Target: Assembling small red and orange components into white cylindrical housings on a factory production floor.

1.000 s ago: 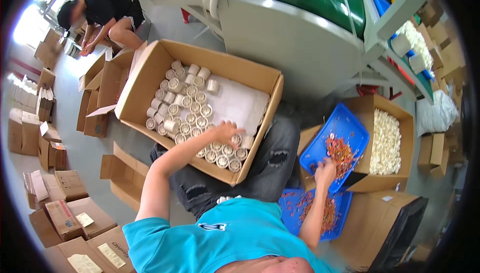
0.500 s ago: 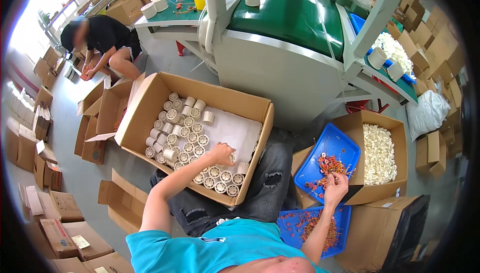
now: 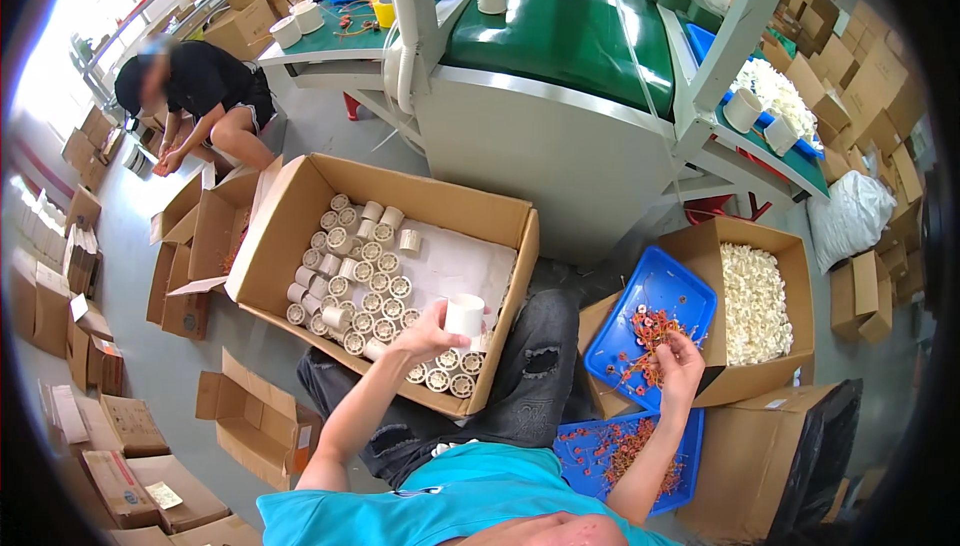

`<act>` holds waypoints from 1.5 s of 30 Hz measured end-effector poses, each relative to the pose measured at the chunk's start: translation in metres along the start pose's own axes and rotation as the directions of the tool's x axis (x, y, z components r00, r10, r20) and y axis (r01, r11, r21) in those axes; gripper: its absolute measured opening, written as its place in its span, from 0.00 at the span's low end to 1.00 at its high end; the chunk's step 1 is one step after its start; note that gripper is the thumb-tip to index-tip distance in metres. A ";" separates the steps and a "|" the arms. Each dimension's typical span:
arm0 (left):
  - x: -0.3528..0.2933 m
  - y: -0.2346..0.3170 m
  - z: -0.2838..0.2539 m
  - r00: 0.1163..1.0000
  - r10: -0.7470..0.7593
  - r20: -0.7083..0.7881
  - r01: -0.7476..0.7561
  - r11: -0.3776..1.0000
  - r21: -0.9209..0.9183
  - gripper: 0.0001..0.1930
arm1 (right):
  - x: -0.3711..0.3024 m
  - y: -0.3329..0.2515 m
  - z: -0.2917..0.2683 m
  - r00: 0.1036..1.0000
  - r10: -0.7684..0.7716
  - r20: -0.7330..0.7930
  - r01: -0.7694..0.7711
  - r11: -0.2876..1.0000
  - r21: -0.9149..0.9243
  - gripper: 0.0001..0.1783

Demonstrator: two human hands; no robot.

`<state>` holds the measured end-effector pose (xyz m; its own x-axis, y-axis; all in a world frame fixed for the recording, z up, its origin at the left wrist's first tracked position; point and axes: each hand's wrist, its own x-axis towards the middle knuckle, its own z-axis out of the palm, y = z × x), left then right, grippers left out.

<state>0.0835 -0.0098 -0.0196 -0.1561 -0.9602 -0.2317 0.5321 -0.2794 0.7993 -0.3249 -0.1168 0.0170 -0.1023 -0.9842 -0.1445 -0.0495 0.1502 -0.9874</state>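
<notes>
My left hand (image 3: 424, 336) is closed around a white plastic cylinder (image 3: 464, 315), raised above the near right part of a large cardboard box (image 3: 530, 266). Many similar cylinders (image 3: 372, 281) lie in that box, several showing slotted round ends. Over on the right, my right hand (image 3: 682, 371) has its fingers drawn together at a pile of small red and orange wired parts (image 3: 652, 331). That pile sits in a tilted blue tray (image 3: 655, 271). Whatever is between those fingertips is too small to make out.
A second blue tray (image 3: 580, 461) of wired parts lies nearer me. Beside the upper tray stands a box of small cream-coloured pieces (image 3: 752, 301). A green conveyor (image 3: 560, 46) stands ahead. A co-worker (image 3: 205, 86) crouches at the far left; open cartons (image 3: 250, 416) sit on the floor.
My left hand has lifted a white cylinder up from the box and toward me. The right hand stays at the wired parts, its fingers shifted slightly. The view has moved a little.
</notes>
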 end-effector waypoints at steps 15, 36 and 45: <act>0.004 -0.030 0.068 0.995 -0.034 0.091 0.008 0.963 0.268 0.30 | -0.010 0.043 0.031 0.874 -0.469 -0.129 0.334 0.771 -0.542 0.09; -0.021 0.024 0.086 0.999 0.018 0.047 -0.049 0.576 0.816 0.34 | -0.072 -0.008 0.128 0.850 -0.238 0.470 0.372 0.903 -0.214 0.15; -0.022 0.013 0.085 0.989 0.141 0.042 -0.093 0.376 0.922 0.27 | -0.074 0.002 0.139 0.907 -0.148 0.395 0.210 0.971 -0.117 0.11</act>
<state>0.0230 0.0074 0.0435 -0.1141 -0.9891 -0.0932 -0.5523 -0.0148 0.8335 -0.1789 -0.0573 0.0169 0.3072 -0.9516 -0.0099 -0.1860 -0.0499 -0.9813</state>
